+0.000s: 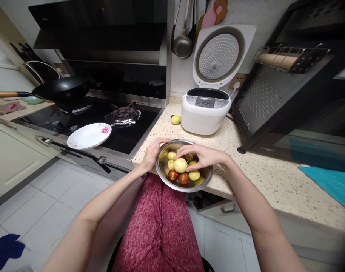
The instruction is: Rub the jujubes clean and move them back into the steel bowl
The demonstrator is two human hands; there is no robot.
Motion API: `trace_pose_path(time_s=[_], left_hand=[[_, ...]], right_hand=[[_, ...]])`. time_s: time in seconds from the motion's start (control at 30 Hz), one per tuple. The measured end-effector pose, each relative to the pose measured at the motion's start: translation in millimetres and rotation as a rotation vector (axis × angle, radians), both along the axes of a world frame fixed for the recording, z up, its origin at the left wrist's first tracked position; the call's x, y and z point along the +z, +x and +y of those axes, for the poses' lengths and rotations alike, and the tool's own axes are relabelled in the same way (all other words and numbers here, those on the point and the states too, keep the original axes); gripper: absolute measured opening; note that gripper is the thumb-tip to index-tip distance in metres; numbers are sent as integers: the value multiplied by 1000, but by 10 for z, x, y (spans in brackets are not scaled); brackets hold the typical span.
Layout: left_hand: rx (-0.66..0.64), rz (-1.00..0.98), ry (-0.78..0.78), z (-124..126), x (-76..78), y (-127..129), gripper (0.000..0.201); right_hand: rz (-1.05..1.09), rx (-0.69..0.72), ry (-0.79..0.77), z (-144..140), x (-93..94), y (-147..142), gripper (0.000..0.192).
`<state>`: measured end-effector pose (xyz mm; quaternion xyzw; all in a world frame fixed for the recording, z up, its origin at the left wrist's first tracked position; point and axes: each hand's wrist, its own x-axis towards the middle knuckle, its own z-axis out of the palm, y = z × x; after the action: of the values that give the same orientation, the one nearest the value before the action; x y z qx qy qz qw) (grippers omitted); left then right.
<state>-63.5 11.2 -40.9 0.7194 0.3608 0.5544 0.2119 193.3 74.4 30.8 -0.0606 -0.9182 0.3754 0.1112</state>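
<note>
A metal bowl (206, 181) stands at the counter's front edge, over my lap. In it lie several smooth round fruits that look like fresh jujubes, mostly yellow-green, with two reddish-brown ones (184, 178) at the near side. My left hand (154, 154) grips the bowl's left rim, its fingers along the outside. Reaching in from the right, my right hand (197, 155) has its thumb and fingers curved round a pale yellow fruit (180, 165) on top of the others. The fingers partly cover the fruits behind it.
Behind the bowl stands a white rice cooker (205, 117) with its lid raised. A single yellow-green fruit (176, 119) lies beside it. To the left are a floral plate (89, 136) on the stove and a wok (62, 88). A dark oven (285, 124) and teal cloth (331, 183) are at right.
</note>
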Motion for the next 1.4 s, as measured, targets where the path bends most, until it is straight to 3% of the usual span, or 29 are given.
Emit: trace_pose_path(time_s=[0.17,0.3,0.47,0.57,0.73,0.8,1.03,1.2,1.4], left_hand=[[-60,14,-17,-13,19,5,61],[-84,39,-23,-13,-4,-6,60],[-113,26,-8,1,-32,7,60],[-114,5,-7,0,-24,28,59],[-89,-6,33,-10,0,43,58],[-89,7,42,-16,15,40,58],[-91,38,60,-41,75,30,61],[-93,37,74,-20,55,34,58],[-85,39,82,20,-15,23,58]], right_hand=[[11,-16,-13,9,35,10,55],[109,-114,-1,1,33,9,37],[323,-390,128,214,-116,-62,24],[368,-565,341,572,-215,-207,25],[-105,-481,961,1181,-260,-665,38],[-221,-433,1103,1318,-289,-861,40],[-277,-454,1174,1563,-501,-1143,52],[-325,-447,1195,1593,-491,-1090,46],[-237,-355,1203,1338,-385,-839,42]])
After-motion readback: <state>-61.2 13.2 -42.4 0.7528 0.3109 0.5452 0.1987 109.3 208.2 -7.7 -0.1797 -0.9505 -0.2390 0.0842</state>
